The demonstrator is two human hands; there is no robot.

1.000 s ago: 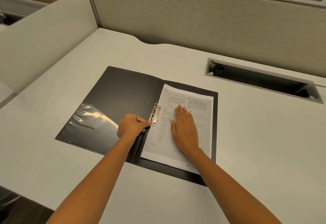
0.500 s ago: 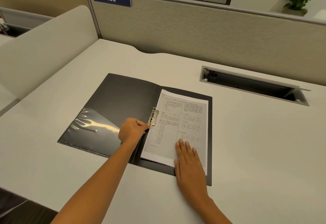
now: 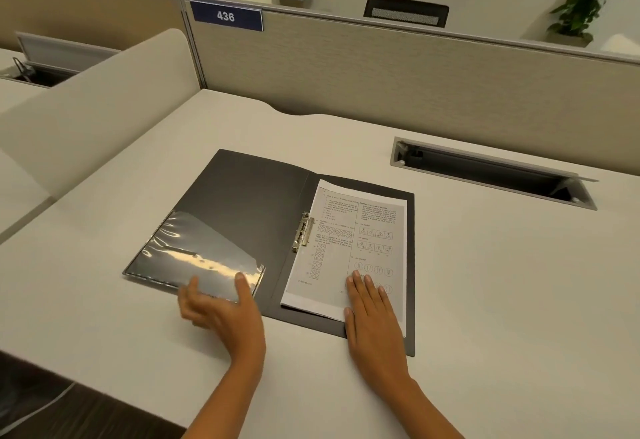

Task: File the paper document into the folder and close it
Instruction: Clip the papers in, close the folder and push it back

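Note:
A dark grey folder (image 3: 242,196) lies open on the white desk. Its left cover has a clear plastic pocket (image 3: 194,251). A printed paper document (image 3: 349,248) lies on the right half, held at its left edge by a metal clip (image 3: 302,236) near the spine. My right hand (image 3: 372,314) rests flat, fingers spread, on the document's near right corner and the folder's front edge. My left hand (image 3: 221,307) is blurred, open, at the front edge of the left cover below the plastic pocket, holding nothing that I can see.
The white desk (image 3: 485,283) has a recessed cable tray (image 3: 491,172) with an open lid at the right rear. Beige partition panels (image 3: 381,68) stand behind and to the left, with a "436" sign (image 3: 225,16). Chairs and plants show beyond.
My left hand left the metal clip and moved down-left to the left cover's front edge. My right hand slid from the middle of the page to its near corner.

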